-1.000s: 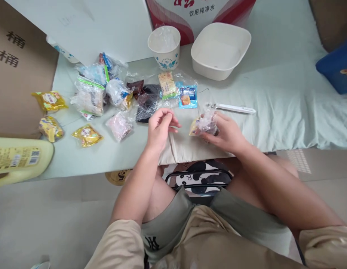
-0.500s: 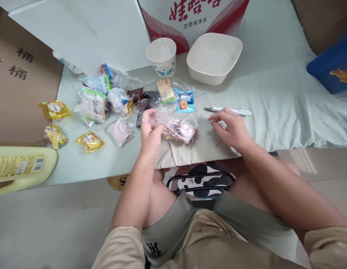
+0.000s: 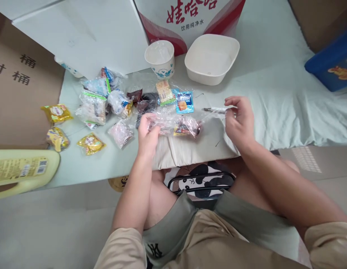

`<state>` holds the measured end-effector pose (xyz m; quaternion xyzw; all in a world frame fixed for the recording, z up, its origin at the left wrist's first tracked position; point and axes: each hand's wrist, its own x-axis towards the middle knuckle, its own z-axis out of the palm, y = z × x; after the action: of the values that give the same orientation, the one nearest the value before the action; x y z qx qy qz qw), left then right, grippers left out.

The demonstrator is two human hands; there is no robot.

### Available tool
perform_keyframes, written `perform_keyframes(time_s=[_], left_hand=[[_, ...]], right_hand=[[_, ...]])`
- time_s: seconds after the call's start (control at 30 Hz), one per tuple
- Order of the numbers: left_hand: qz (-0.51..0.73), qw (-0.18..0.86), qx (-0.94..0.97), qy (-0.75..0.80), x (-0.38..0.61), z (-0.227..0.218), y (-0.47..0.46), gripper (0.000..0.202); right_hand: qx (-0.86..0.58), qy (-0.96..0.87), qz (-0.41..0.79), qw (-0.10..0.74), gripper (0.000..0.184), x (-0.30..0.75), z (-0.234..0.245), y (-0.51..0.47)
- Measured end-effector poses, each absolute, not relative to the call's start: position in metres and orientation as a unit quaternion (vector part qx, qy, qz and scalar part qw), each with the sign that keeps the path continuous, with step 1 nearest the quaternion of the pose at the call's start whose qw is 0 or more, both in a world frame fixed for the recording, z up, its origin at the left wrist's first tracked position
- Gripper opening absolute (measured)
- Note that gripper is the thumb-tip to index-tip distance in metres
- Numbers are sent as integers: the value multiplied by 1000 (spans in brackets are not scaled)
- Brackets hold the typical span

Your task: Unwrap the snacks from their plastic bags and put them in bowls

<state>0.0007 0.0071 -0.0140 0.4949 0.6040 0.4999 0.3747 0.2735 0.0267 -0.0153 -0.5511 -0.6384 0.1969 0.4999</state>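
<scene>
My left hand (image 3: 149,130) is closed on the gathered end of a clear plastic bag (image 3: 166,123). Inside its far end are small wrapped snacks (image 3: 187,127), pinkish, dark and yellow. My right hand (image 3: 239,119) pinches a stretched strip of the same clear plastic, to the right of the snacks. Behind it lies a white pen-like tool (image 3: 215,110) with a dark tip, partly hidden by the fingers. A blue snack packet (image 3: 184,102) and a cream-and-green packet (image 3: 164,92) lie just beyond the bag.
Several packaged snacks (image 3: 93,106) are heaped to the left, with yellow packets (image 3: 91,143) nearer the edge. A paper cup (image 3: 160,61) and a white bowl (image 3: 211,61) stand before a red-and-white box (image 3: 190,22). A yellow jug (image 3: 24,168) lies left; a blue bin (image 3: 330,63) is right.
My right hand has moved right and slightly up, and clear plastic now stretches from the bag to its fingers. My left hand keeps its hold, shifting slightly left.
</scene>
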Motion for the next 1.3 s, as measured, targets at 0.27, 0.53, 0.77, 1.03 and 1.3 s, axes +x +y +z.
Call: perform_keyframes(time_s=[0.27, 0.53, 0.77, 1.03, 1.3], left_hand=[[409, 192, 671, 588, -3, -1, 1, 6], [648, 246, 548, 468, -28, 1, -12, 10], [417, 555, 554, 460, -43, 10, -24, 26], [270, 338, 733, 524, -5, 5, -11, 33], [329, 409, 635, 567, -3, -5, -4, 15]], right_hand=[[-407, -837, 126, 343, 18, 264, -23, 18], [-361, -852, 96, 367, 13, 266, -11, 5], [-388, -880, 155, 227, 49, 248, -15, -6], [-392, -869, 89, 290, 22, 243, -23, 1], [-262, -901, 140, 317, 22, 254, -13, 0]])
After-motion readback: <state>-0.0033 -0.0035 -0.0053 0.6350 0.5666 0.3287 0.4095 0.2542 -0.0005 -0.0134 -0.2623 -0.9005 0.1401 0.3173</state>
